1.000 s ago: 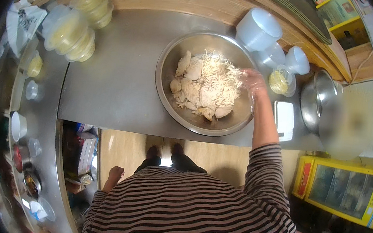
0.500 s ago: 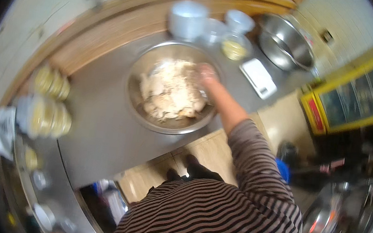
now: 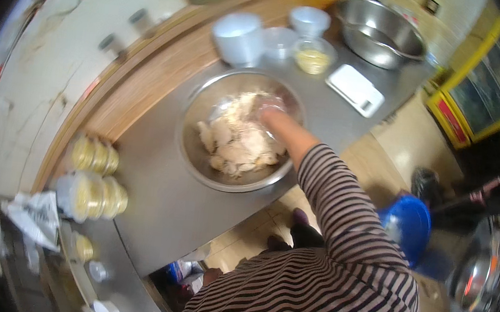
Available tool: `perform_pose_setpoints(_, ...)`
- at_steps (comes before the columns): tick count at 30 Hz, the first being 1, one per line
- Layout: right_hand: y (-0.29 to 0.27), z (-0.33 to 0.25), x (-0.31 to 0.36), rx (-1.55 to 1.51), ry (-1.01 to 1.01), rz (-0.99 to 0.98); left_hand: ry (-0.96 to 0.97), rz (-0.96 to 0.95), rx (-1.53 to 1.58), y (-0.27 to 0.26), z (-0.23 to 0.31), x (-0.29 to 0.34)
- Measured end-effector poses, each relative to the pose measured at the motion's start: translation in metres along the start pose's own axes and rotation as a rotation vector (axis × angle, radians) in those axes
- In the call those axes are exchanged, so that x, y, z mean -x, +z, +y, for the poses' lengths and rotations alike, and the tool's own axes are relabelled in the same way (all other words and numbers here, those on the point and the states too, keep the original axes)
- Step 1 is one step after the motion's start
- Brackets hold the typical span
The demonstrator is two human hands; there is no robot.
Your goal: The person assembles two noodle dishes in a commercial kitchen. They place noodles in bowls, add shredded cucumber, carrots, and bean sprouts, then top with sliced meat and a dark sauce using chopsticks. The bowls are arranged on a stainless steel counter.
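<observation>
A wide steel bowl (image 3: 187, 142) on the metal worktop holds a heap of pale, torn pieces that look like cooked chicken meat (image 3: 242, 143). Reaching in over the bowl's right side, my right hand (image 3: 271, 106) is down at the far right edge of the heap. It seems to wear a thin clear glove. Blur and the hand's angle hide its fingers, so any grip on the meat cannot be made out. Low by my body, near the worktop's front edge, a small part of my left hand (image 3: 211, 275) shows; its fingers are not clear.
Beyond the bowl stand white stacked containers (image 3: 239, 37), a clear tub of yellow food (image 3: 312, 58), a white kitchen scale (image 3: 355, 90) and a large steel basin (image 3: 379, 35). Stacked tubs of yellow food (image 3: 97, 195) line the left. A blue bucket (image 3: 417, 227) stands on the floor.
The view has turned and shifted, so the bowl appears slightly lower and farther right. My right hand stays in the bowl at the heap's right side. My left hand now shows beside my body.
</observation>
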State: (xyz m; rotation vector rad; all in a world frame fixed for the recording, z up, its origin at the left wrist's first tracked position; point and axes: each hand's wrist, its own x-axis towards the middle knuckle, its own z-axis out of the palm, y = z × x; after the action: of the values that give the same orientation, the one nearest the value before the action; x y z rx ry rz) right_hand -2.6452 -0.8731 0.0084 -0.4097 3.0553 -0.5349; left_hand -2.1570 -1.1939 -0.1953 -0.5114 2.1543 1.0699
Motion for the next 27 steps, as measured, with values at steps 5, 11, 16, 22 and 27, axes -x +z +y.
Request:
perform_pose_setpoints(5,0.013,0.011,-0.025,0.221,0.143,-0.264,-0.04,-0.129,0.492,0.012,0.021,0.011)
perform_pose_setpoints(11,-0.014,0.034,-0.032,-0.387,0.076,-0.052,0.308,0.047,-0.419,0.084,-0.046,0.009)
perform_pose_setpoints(16,-0.041,0.036,-0.028,-0.746,0.276,-0.065,-0.278,-0.004,0.412,0.095,-0.01,-0.014)
perform_pose_setpoints(22,-0.038,0.033,-0.019,-1.649,0.431,-0.074,0.441,-0.037,0.483,-0.033,0.311,0.056)
perform_pose_setpoints(27,-0.09,-0.014,0.013,-2.087,0.225,-0.118,0.864,0.274,1.229,-0.112,0.452,-0.028)
